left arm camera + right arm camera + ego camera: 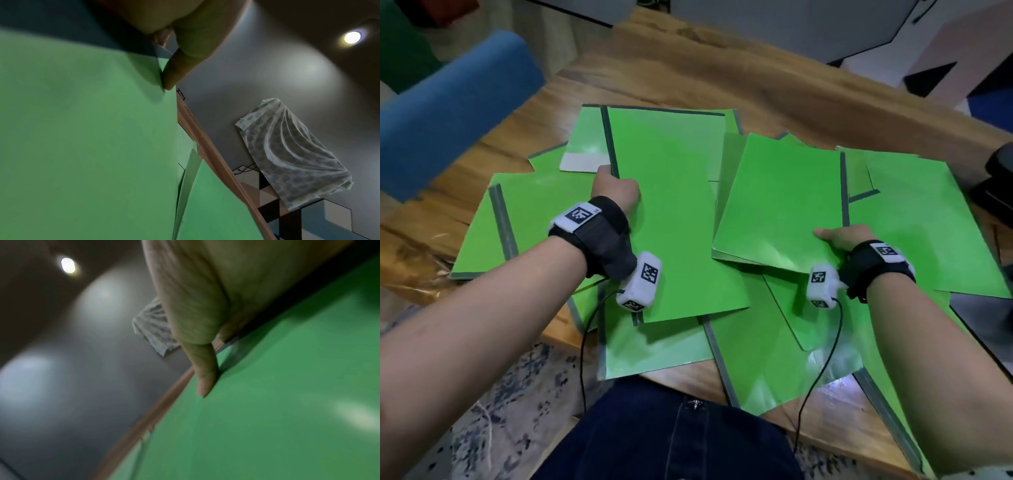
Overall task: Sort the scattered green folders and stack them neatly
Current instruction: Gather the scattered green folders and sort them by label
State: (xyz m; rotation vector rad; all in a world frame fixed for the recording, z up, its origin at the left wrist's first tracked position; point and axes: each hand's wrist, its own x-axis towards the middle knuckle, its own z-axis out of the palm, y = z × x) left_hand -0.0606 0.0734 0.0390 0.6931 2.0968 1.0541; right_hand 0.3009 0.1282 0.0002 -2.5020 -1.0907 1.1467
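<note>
Several green folders with grey spines lie scattered and overlapping on the wooden table (688,72). My left hand (616,192) grips the left, spine edge of a large folder (674,212) in the middle of the pile; in the left wrist view the thumb (174,73) presses on that folder (82,129). My right hand (842,236) pinches the near edge of a second folder (784,202) to the right and lifts that edge slightly; its thumb (205,378) lies on the green cover (267,402). Fingers under both folders are hidden.
A blue chair back (452,106) stands at the table's left. A dark object (1000,181) sits at the right edge. Some folders (774,363) hang over the near table edge above my lap. Cables run from both wrist cameras. A patterned cloth (287,154) hangs on the wall.
</note>
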